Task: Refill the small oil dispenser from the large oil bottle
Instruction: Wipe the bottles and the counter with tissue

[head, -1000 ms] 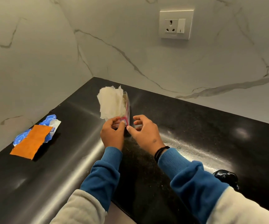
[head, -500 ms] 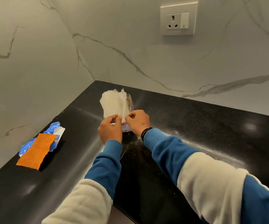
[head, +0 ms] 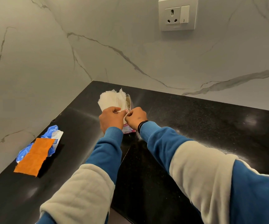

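Neither the small oil dispenser nor the large oil bottle is in view. A clear plastic tissue packet [head: 128,128] with a pink label stands on the black counter [head: 195,126] near the corner, with white tissues [head: 112,101] sticking out of its top. My left hand [head: 111,118] and my right hand [head: 136,118] meet in front of the packet, both pinching the lower edge of a white tissue. The fingertips of the two hands touch each other. Most of the packet is hidden behind my hands.
An orange cloth [head: 34,156] lies over a crumpled blue and white wrapper [head: 52,132] on the counter's left side. Marble walls close the corner behind, and a wall socket [head: 178,14] sits high on the right wall.
My right hand moved left from the packet's side until it met my left hand, and both closed on the tissue. The camera tipped down and closer to the counter.
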`<move>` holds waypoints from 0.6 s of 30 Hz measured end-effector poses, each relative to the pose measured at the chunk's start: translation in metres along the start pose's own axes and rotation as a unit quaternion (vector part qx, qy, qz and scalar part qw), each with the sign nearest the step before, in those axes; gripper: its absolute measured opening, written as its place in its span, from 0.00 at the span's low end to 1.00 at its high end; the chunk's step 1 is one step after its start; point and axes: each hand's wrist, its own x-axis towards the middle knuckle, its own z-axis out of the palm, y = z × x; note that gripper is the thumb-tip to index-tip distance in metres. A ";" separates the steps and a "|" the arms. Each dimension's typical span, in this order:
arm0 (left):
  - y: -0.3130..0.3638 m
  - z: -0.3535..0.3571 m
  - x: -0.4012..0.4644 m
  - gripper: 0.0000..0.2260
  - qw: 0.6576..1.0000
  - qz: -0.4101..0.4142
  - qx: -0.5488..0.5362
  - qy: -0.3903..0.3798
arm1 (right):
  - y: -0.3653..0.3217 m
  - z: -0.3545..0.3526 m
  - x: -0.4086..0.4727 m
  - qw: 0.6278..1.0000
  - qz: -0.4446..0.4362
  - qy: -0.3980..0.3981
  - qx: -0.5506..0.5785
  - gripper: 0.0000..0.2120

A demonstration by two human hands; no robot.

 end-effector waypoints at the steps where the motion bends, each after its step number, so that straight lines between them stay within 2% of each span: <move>1: 0.000 0.000 0.002 0.13 1.000 -0.003 0.005 0.001 | 0.001 -0.002 0.000 1.000 -0.001 -0.003 0.003 0.08; 4: -0.003 0.001 0.006 0.11 1.000 -0.013 0.022 0.006 | 0.002 -0.005 0.000 1.000 -0.007 -0.008 0.016 0.07; 8: -0.004 0.001 0.008 0.10 0.999 -0.012 0.050 0.014 | 0.003 -0.008 -0.001 0.999 -0.009 0.008 0.045 0.15; 12: -0.004 0.003 0.008 0.10 0.997 -0.004 0.072 0.012 | 0.002 -0.009 -0.005 0.995 -0.032 0.020 0.092 0.06; 18: -0.008 0.003 0.014 0.09 0.996 0.004 0.089 0.011 | 0.002 -0.011 -0.012 0.990 -0.083 0.005 0.118 0.05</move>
